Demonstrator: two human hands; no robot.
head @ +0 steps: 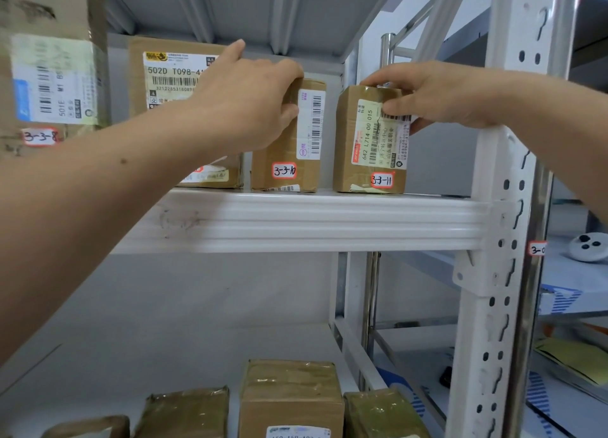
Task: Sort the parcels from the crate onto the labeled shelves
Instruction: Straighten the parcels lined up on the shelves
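Observation:
On the upper white shelf [329,220] stand brown cardboard parcels with red-edged number stickers. My left hand [250,99] grips the top left corner of the parcel marked 3-3-10 [292,161], thumb on its front, fingers over its top. My right hand [437,95] grips the top of the parcel marked 3-3-11 [368,141], thumb pressing its white shipping label. Both parcels stand upright on the shelf, a small gap between them. Behind my left hand is a larger parcel labelled 502D [164,76]. At far left a parcel marked 3-3-8 [49,76] is blurred and close.
The white perforated upright post [500,240] stands right of parcel 3-3-11. The lower shelf [197,306] holds several taped brown parcels [289,398] at its front. Beyond the post, a neighbouring rack carries a white round device [589,247] and yellow bags [572,358].

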